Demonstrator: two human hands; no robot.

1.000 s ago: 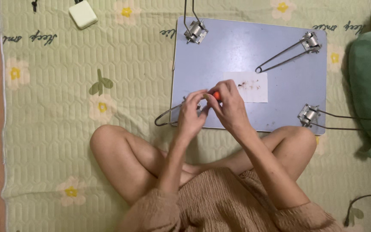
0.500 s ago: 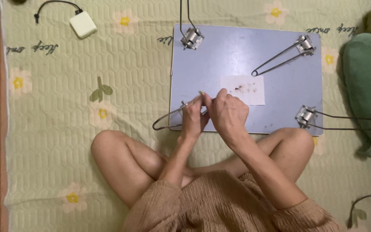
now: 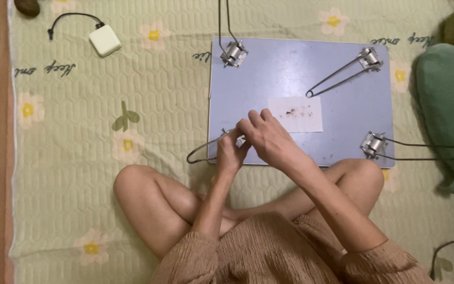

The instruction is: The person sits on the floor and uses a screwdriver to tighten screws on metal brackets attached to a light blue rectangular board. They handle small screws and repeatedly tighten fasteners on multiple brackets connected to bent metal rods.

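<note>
Quilted mat (image 3: 106,173): pale green, stitched in a lattice, printed with yellow-centred flowers; it covered nearly the whole view, with bare room to the left of the person's knees and a wooden strip along the left edge.

Folding table (image 3: 300,68): upturned on the mat, a flat lavender-blue rectangular panel, long axis running left to right, near long edge just beyond the knees. A white paper label (image 3: 296,114) with dark specks sat near its middle.

Cushion (image 3: 447,105): dark green, rounded, soft, just beside the table's right short edge.

Wire legs: thin grey metal loops on silvery hinge brackets, one at each corner. Near-left leg (image 3: 202,150) pointed left and a little toward the person, its loop lying out past the table's edge onto the mat; its bracket (image 3: 232,135) was mostly hidden by the hands. Far-right leg (image 3: 337,78) lay folded flat across the panel.

Right hand (image 3: 269,139): fingers curled together over the near-left bracket; whether they clamped anything could not be told.

Left hand (image 3: 229,152): fingertips pinched at the same bracket, touching the right hand.

Charger (image 3: 104,41): small cream square block with a black cord, well apart at far left.
</note>
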